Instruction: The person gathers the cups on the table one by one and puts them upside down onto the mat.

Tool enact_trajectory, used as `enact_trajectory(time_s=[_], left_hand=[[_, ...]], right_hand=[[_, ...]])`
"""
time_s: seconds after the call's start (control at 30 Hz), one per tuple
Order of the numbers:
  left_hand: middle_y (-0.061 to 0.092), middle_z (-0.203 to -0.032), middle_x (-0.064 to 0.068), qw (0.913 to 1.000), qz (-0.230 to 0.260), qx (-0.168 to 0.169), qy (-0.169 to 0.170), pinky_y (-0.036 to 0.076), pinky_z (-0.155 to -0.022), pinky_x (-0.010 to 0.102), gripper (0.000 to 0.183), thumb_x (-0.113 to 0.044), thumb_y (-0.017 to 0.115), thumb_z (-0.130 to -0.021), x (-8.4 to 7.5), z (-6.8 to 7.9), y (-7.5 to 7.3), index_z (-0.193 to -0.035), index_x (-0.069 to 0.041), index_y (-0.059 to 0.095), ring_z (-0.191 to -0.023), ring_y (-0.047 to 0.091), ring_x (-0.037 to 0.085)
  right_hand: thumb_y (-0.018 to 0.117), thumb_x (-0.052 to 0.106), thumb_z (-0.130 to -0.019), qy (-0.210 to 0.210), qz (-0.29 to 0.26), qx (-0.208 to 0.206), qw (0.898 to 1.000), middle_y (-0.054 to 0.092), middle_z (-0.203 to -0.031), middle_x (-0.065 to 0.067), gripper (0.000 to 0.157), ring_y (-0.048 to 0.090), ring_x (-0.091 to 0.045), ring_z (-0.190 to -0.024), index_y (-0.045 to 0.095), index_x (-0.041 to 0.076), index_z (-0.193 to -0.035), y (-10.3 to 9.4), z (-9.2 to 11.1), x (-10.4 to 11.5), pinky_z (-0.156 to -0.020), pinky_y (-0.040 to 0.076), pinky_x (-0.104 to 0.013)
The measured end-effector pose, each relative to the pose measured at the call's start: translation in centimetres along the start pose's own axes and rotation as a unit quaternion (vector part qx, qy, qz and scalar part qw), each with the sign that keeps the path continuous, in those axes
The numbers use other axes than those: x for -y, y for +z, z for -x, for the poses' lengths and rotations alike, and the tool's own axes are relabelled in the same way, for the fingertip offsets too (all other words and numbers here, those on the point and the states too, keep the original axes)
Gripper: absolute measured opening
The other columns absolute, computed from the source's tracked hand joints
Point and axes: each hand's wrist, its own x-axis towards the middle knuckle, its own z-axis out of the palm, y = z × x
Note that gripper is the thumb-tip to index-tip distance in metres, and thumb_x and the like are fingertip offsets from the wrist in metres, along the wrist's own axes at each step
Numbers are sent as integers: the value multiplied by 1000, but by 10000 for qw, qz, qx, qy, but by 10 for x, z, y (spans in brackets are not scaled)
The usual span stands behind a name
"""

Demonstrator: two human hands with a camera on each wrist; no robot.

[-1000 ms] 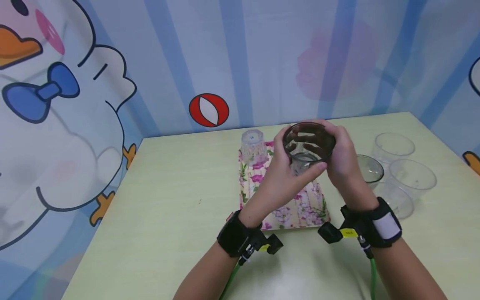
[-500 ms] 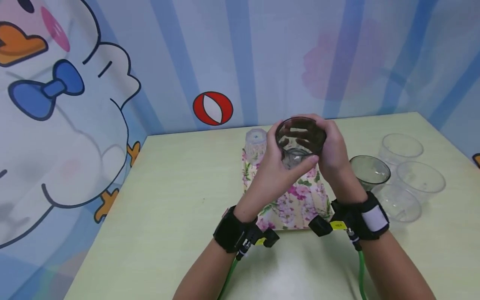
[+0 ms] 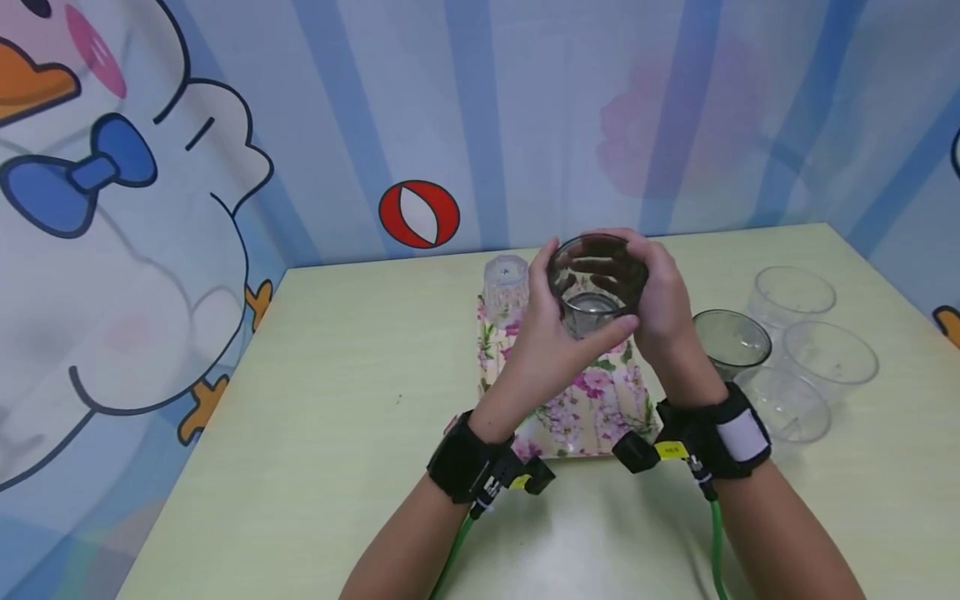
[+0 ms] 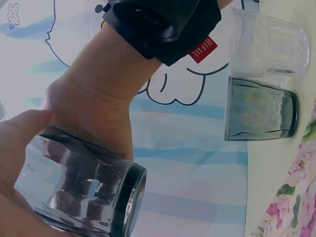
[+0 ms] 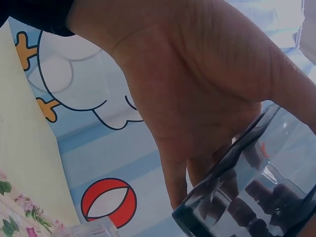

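A smoky grey drinking glass (image 3: pixel 592 302) is held up between my two hands, its mouth tilted towards the head camera. My left hand (image 3: pixel 558 342) grips it from the left, thumb along the near side. From the right and far side, my right hand (image 3: pixel 665 300) wraps round it, and its fingers show through the wall. Below lies a flat floral-patterned board (image 3: pixel 573 421), apart from the glass. On the board's far left corner a clear glass (image 3: pixel 506 292) stands upside down. In the left wrist view the held glass (image 4: pixel 89 187) shows its thick base.
Right of my right wrist stand another smoky glass (image 3: pixel 733 342) and several clear ones: a back one (image 3: pixel 795 300), a right one (image 3: pixel 832 358) and a near one (image 3: pixel 783 408). They stand close together on the pale table (image 3: pixel 337 400). A printed cloth wall (image 3: pixel 540 125) rises behind.
Both hands have shifted a little to the left with the smoky glass. The right forearm's shift shows more of the other smoky glass. Over the last half second little has moved.
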Motion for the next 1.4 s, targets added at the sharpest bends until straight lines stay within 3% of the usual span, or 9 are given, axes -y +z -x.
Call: enact_trajectory(time_s=[0.33,0.6,0.77,0.97,1.13,1.27,1.4], left_hand=[[24,-157,-2,9982,430,242,327,45,-109,38,113,-21,80,-75,11,-7,-2,-149,-43,-3,-146,30,17],[27,-155,-2,9909,820,814,696,46,-107,29,108,-38,81,-73,27,-15,-5,-146,-47,2,-139,38,17],[27,-152,-5,9864,924,778,1113,47,-106,31,102,-29,80,-75,31,-19,-3,-147,-43,9,-138,38,18],[31,-151,-5,9886,876,663,1028,48,-105,32,101,-16,78,-77,26,-17,-2,-147,-41,10,-138,40,17],[37,-150,4,9882,1156,543,845,52,-101,35,91,-10,72,-81,21,-14,-3,-147,-36,15,-137,44,20],[41,-147,7,9890,1129,360,889,53,-100,36,88,-8,71,-82,19,-13,-5,-147,-34,18,-132,50,23],[42,-144,12,9888,1083,195,1012,53,-101,38,86,-2,68,-84,18,-16,-7,-150,-24,17,-130,51,28]], right_hand=[[21,20,-101,-262,-173,20,9995,73,-96,8,47,69,-13,-96,67,14,-109,-1,4,11,-93,49,-32],[15,14,-99,-131,-854,215,9960,74,-97,3,53,70,-14,-95,68,11,-106,2,6,19,-92,55,-33],[15,14,-99,-131,-764,236,9967,74,-98,4,53,70,-14,-95,67,12,-108,2,6,19,-91,55,-32],[19,20,-103,-383,-692,200,9967,74,-103,4,48,70,-12,-99,63,11,-117,2,5,17,-91,55,-29],[38,34,-102,-933,-53,175,9955,64,-123,1,42,63,-12,-114,49,9,-134,3,8,18,-103,48,-24],[56,46,-93,-1005,931,348,9900,46,-142,-7,67,48,-19,-131,32,13,-146,6,14,21,-113,38,-32],[70,48,-83,-1042,2153,396,9702,35,-151,-9,89,38,-26,-140,19,20,-151,10,19,24,-118,31,-47]])
